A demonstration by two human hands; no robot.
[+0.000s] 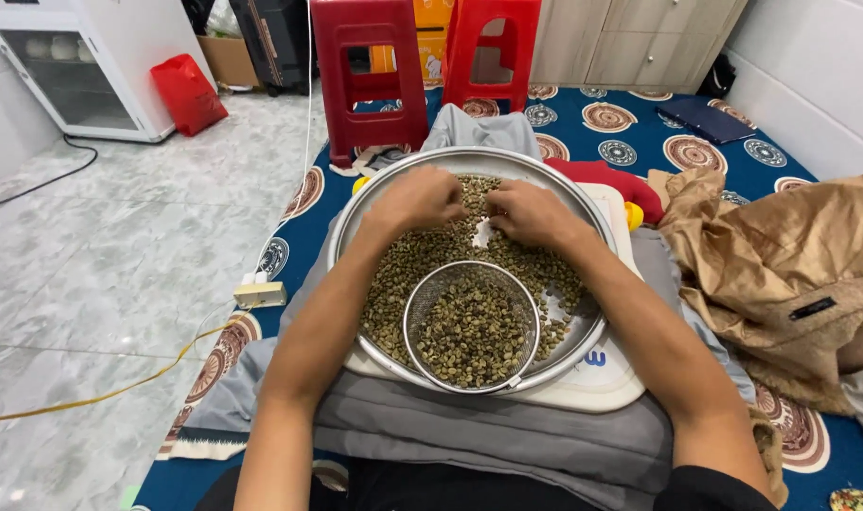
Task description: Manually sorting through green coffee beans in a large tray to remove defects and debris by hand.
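Both my hands are down in the big steel tray (pixel 583 203) of green beans (pixel 408 265), left hand (pixel 422 197) and right hand (pixel 531 213) each with grip curled, pinching into the beans near the far rim, small mesh sieve (pixel 471 326) parked nearside holding picked-out beans.

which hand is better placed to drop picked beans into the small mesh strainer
Probably the right hand: it sits at a bare patch among the green beans, closer to the small mesh strainer than the left hand, though only slightly.
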